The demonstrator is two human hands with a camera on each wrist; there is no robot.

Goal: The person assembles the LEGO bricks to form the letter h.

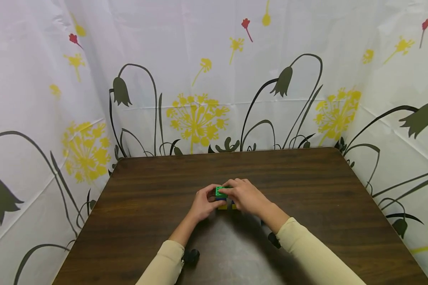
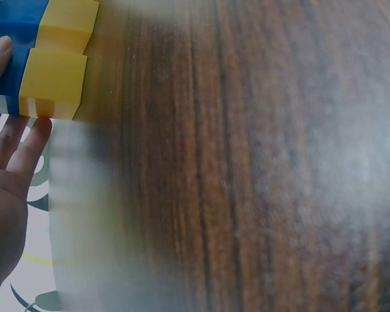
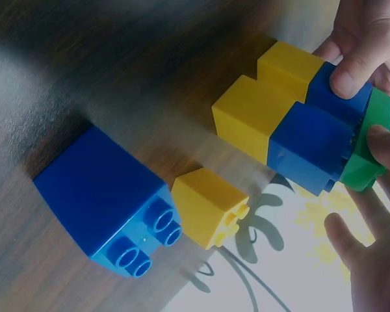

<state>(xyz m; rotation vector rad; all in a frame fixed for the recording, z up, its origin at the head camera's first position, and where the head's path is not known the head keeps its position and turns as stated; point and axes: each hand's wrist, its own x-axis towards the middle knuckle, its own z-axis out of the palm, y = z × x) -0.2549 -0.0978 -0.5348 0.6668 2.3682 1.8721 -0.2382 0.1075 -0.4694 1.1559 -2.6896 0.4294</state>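
Two yellow bricks (image 3: 253,117) stand side by side, each with a blue brick (image 3: 310,146) on top. A green brick (image 3: 369,140) lies across both blue ones, its studs up; along one side a gap shows between it and the blue. My left hand (image 1: 202,204) grips the stack from the left, its thumb pressed on a blue brick. From the right, my right hand (image 1: 247,198) holds the green brick, one finger lying over its studded top. In the left wrist view the yellow bases (image 2: 52,81) show at the upper left, with left fingertips along their edge.
A large loose blue brick (image 3: 104,195) and a smaller yellow brick (image 3: 208,205) stand on the table near the stack, in the right wrist view. The dark wooden table (image 1: 146,190) ends at a flower-printed curtain (image 1: 199,59). Black wrist cameras (image 1: 191,257) sit by the sleeves.
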